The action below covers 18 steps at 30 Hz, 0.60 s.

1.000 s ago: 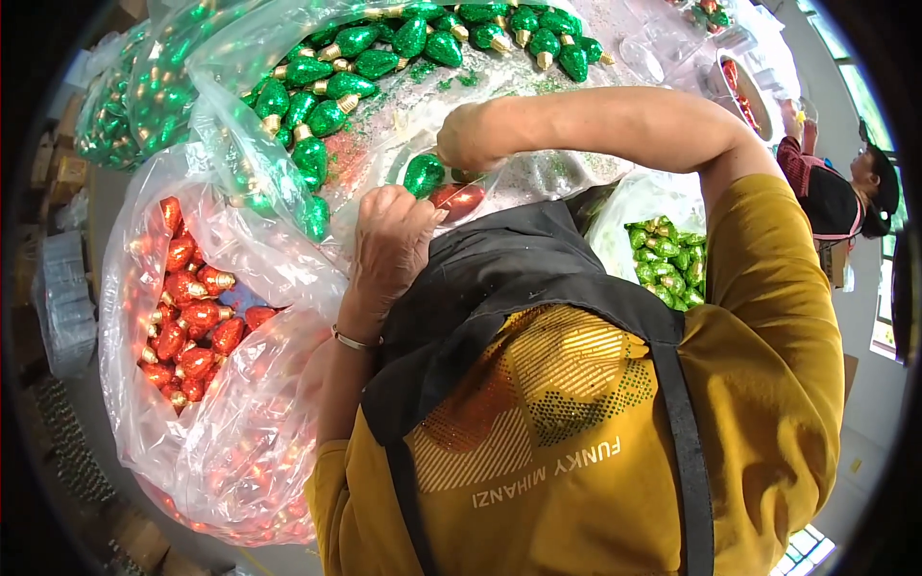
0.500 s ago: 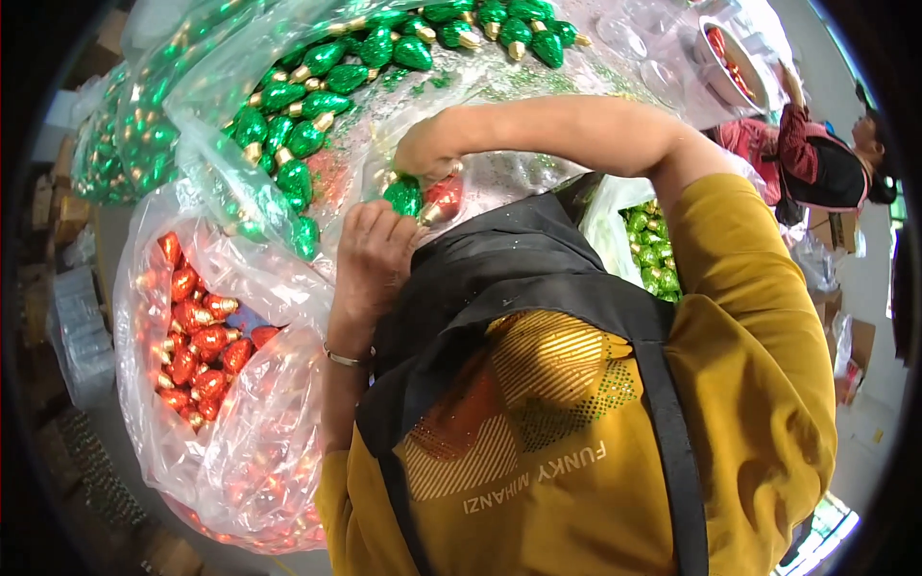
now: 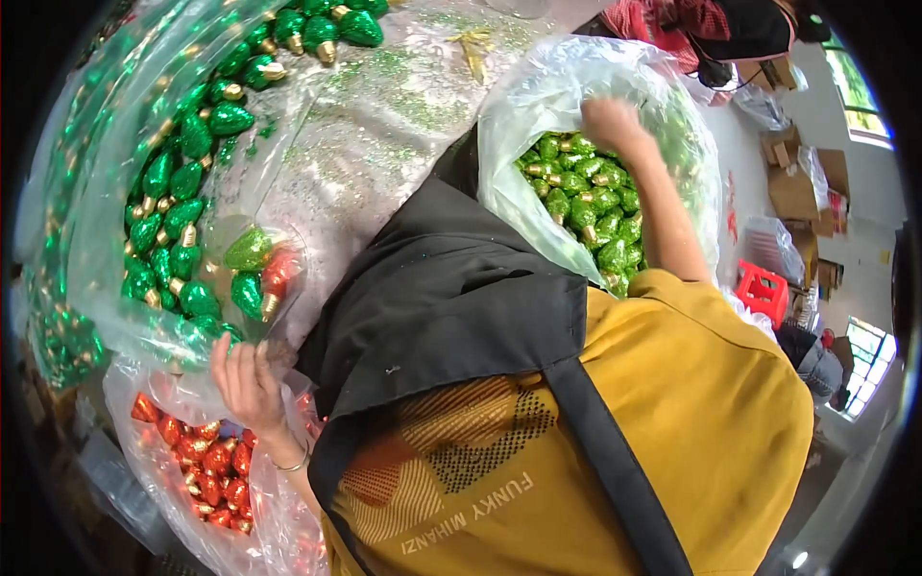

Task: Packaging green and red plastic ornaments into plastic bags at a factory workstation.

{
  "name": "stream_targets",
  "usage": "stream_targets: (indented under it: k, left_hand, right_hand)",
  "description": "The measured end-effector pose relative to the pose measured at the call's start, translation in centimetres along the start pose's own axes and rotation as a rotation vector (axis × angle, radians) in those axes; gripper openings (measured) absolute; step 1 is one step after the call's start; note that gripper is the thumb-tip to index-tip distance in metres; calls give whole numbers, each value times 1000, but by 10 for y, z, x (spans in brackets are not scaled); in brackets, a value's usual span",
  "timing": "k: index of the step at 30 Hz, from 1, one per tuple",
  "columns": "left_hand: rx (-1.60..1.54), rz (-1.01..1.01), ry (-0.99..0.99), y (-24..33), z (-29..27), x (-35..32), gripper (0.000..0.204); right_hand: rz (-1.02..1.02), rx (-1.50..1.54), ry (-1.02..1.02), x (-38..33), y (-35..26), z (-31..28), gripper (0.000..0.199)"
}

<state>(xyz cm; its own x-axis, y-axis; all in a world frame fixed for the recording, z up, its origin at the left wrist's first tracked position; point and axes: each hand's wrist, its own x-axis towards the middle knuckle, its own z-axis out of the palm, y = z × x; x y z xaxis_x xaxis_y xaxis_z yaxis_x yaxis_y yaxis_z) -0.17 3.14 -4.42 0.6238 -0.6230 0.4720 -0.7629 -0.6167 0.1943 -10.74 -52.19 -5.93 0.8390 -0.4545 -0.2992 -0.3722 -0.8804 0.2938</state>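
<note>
My left hand [image 3: 248,376] grips the lower edge of a small clear packet [image 3: 257,278] that holds two green bulb-shaped ornaments and a red one. My right hand [image 3: 615,125] reaches into a clear plastic bag [image 3: 538,86] full of light green bulb ornaments [image 3: 586,206]. Its fingers curl down among them, and what they hold is hidden. A yellow shirt and a black apron fill the lower middle of the view.
A big clear bag of dark green bulbs [image 3: 173,192] lies at the left, with a bag of red bulbs [image 3: 206,466] below it. Glitter-dusted plastic sheet [image 3: 384,144] covers the middle. Another person [image 3: 730,24] is at the top right, near cardboard boxes [image 3: 797,187] and a red stool [image 3: 764,288].
My right hand has left the small packet and swung right into the bag of light green bulbs. My left hand still has the packet. The view has tilted to the right.
</note>
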Motion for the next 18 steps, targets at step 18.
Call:
stream_targets:
  k: [18]
  left_hand:
    - [-666, -634, -1125, -19, -14, 175, 17]
  right_hand:
    - [-62, 109, -499, 0, -47, 202, 28]
